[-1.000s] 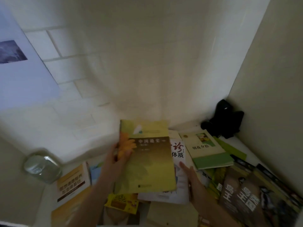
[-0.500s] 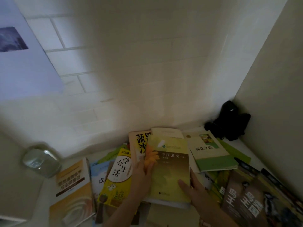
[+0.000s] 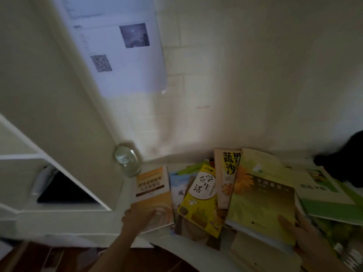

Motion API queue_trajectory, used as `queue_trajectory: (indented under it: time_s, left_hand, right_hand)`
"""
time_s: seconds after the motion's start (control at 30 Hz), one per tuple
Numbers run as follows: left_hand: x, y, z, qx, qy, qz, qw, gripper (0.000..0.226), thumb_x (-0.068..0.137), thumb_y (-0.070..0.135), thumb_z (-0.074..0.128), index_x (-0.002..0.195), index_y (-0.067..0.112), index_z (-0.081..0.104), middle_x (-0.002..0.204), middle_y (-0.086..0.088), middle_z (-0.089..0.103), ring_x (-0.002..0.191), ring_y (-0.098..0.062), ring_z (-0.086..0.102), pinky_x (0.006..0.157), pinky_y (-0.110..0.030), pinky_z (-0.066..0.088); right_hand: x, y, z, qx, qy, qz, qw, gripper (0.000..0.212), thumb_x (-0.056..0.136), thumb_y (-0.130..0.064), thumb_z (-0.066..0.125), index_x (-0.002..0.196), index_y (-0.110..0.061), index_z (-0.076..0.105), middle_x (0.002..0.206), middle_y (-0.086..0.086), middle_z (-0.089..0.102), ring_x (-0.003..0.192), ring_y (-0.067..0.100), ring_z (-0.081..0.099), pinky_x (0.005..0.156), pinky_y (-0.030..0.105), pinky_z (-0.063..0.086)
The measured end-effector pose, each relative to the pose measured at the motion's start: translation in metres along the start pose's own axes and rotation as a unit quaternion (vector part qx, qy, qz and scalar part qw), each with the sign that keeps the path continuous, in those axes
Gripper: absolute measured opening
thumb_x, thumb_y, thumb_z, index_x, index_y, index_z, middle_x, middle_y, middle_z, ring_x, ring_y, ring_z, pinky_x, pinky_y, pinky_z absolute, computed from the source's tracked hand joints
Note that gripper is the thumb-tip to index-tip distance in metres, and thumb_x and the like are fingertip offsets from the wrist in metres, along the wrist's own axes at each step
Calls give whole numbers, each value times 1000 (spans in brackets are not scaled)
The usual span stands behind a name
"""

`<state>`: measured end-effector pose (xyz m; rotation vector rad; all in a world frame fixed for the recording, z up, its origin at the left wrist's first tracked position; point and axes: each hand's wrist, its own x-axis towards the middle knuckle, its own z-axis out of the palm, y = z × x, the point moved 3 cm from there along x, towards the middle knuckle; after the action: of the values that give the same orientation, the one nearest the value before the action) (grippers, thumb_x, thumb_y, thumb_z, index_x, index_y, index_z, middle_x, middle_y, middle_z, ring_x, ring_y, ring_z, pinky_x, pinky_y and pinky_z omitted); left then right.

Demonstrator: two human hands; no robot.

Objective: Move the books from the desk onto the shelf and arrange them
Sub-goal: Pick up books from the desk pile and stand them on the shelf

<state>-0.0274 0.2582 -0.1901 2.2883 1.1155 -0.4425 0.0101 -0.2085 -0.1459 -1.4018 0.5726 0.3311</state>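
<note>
A single head-worn view looks forward and steeply down from above the near edge of the counter (image 3: 125, 195), facing the tiled wall (image 3: 245, 75) at the far side. It sits close: both forearms enter from the bottom edge, the left hand (image 3: 137, 217) low and left of centre, the right hand (image 3: 306, 236) at the lower right corner. The wide lens bends the shelf unit (image 3: 59, 107) along the left side. Scattered books (image 3: 200, 197) fill the lower right quarter; the wall takes up the upper half. Edges are blurred.
</note>
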Motion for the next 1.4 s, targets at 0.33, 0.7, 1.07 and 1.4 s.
queue_trajectory:
  time_s: [0.33,0.7,1.07,1.4]
  left_hand:
    - [-5,-8,15,-27,62,-35,997,116,64,61,81,145,5,21,138,-22,39,127,-39,41,105,-46,34]
    - [-32,8,-40,-319,-58,121,938,43,96,13,56,133,19,35,123,-6,44,104,-34,56,62,-47,60]
    - [-164,140,-25,-503,-293,218,783,28,91,15,61,118,19,55,97,-9,65,60,-16,61,40,-23,45]
    - [-148,181,61,39,-79,353,932,39,80,62,65,89,27,51,80,11,55,70,-4,52,57,-16,41]
  right_hand:
    - [-28,-10,16,-76,-40,-71,994,67,92,-33,61,150,-38,29,137,-8,51,115,25,54,99,55,47]
    - [-14,6,23,-119,-56,-106,986,67,93,-32,59,151,-38,26,142,-5,49,123,23,54,99,52,50]
    - [-20,-1,25,6,-29,4,1000,74,90,-59,50,152,-23,32,150,21,40,127,47,47,102,62,43]
    - [-1,0,20,-18,-74,-22,997,93,58,-76,75,137,-36,45,132,-6,59,114,21,62,97,46,53]
